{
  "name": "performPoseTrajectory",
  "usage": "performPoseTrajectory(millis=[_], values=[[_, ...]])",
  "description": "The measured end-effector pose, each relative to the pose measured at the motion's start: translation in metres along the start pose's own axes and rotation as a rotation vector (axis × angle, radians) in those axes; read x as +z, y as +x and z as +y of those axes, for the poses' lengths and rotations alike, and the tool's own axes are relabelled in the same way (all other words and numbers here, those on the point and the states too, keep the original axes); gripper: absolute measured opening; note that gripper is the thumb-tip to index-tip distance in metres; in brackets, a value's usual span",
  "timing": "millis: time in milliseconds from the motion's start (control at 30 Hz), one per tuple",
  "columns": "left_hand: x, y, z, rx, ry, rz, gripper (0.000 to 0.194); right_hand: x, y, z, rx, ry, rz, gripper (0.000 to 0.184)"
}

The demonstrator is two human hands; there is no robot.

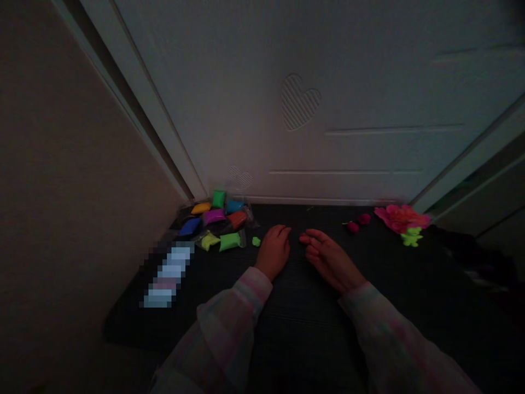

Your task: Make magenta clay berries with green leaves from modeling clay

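Observation:
My left hand (274, 251) rests palm down on the dark tabletop (295, 306), its fingers bent inward and together. Whatever lies under those fingers, if anything, is hidden. Just left of it sits a small light-green lump (256, 241), apart from the hand. Facing it across a narrow gap, my right hand (330, 260) has its fingers curled and their tips drawn together; anything held there is too small or dark to make out. Packets of coloured modelling clay (214, 216) lie beyond my left hand, with a light-green packet (230, 241) the nearest.
Two crimson cherry-like balls (359, 223) lie beyond my right hand. Farther right are a pink ruffled piece (400, 218) and a yellow-green animal-shaped figure (412, 236). A blurred-out bright screen (170, 273) lies at left. A white panel with hearts (246, 109) bounds the back edge.

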State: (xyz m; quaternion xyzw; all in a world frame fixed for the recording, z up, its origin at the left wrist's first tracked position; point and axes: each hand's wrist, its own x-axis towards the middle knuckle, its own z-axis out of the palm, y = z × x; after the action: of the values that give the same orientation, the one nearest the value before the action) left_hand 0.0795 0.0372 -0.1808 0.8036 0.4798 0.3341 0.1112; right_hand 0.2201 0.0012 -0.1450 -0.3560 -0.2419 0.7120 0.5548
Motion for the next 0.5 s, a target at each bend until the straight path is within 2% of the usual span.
performPoseTrajectory(millis=[167,300,433,500], values=[[-0.001,0.0,0.001,-0.067,-0.142,0.023,0.032,0.002,-0.001,0.002,-0.006,-0.058,-0.013,0.021],[-0.006,0.001,0.007,-0.165,-0.331,0.09,0.03,0.001,0.0,0.005,-0.069,-0.147,0.008,0.029],[-0.009,-0.007,0.026,-0.339,-0.617,0.193,0.033,0.003,-0.003,0.011,-0.202,-0.333,-0.008,0.028],[-0.006,-0.013,0.036,-0.454,-0.806,0.214,0.041,0.006,-0.007,0.017,-0.285,-0.484,-0.037,0.024]])
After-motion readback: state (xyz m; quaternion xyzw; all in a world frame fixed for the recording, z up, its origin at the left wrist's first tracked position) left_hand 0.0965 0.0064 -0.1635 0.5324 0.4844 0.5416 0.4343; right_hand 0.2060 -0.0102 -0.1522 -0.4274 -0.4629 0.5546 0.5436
